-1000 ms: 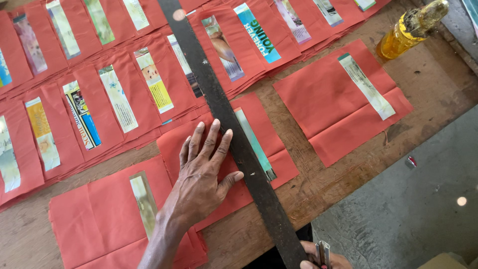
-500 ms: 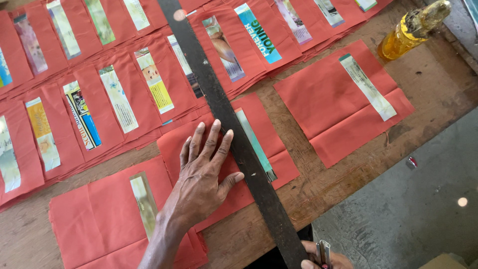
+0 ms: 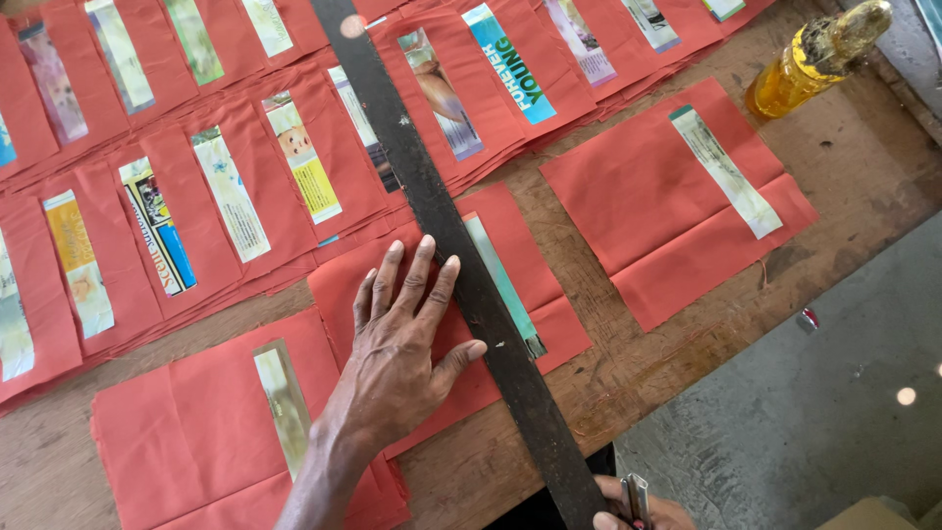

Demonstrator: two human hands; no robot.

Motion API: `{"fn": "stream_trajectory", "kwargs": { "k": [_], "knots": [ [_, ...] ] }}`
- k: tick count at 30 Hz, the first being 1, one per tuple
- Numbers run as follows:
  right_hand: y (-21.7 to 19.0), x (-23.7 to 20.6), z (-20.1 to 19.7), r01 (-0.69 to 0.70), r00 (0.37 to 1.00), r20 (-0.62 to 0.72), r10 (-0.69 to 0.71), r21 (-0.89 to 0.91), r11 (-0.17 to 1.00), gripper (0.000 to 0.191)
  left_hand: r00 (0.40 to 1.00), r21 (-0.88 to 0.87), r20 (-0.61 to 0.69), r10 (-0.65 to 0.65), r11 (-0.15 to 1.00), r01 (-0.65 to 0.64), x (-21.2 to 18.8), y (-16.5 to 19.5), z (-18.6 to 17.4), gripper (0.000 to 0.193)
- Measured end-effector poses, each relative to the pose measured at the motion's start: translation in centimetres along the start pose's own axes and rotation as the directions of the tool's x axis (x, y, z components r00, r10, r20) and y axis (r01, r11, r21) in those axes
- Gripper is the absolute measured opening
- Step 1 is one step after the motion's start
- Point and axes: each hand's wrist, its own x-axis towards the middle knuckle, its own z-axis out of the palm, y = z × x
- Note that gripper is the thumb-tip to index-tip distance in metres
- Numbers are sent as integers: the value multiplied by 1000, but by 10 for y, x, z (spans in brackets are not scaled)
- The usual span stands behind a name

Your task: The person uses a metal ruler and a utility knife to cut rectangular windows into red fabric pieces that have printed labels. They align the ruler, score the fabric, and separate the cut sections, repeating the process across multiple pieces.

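- left hand (image 3: 407,339) flat, fingers spread, pressing red paper sheet (image 3: 446,324) beside long dark ruler (image 3: 461,265) on wooden worktop (image 3: 687,344)
- right hand (image 3: 638,508) at bottom edge, closed round small metal blade (image 3: 636,496)

Single view, head-worn camera. Position: above the wooden workbench (image 3: 687,324), close in. Direction: steeply downward and slightly forward, frame tilted so the bench edge runs diagonally from lower centre to upper right. Coverage: bench top fills most of the frame; grey floor (image 3: 814,432) at lower right; wearer's forearm enters from the bottom edge. No second view to overlap.
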Motion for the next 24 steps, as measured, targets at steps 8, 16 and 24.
{"fn": "stream_trajectory", "kwargs": {
  "k": [8, 16, 24],
  "knots": [
    [-90, -48, -34, 220, 882, -322, -344, -364, 905, 48, 994, -6, -102, -35, 999, 35, 3, 10, 6, 96],
    [-235, -27, 41, 672, 684, 311, -660, 82, 736, 73, 994, 10, -94, 60, 998, -59, 8, 11, 10, 100],
    [-286, 25, 121, 699, 704, 56, -708, -237, 675, 14, 999, -81, -41, 26, 996, -29, 13, 16, 4, 104]
  ]
}}
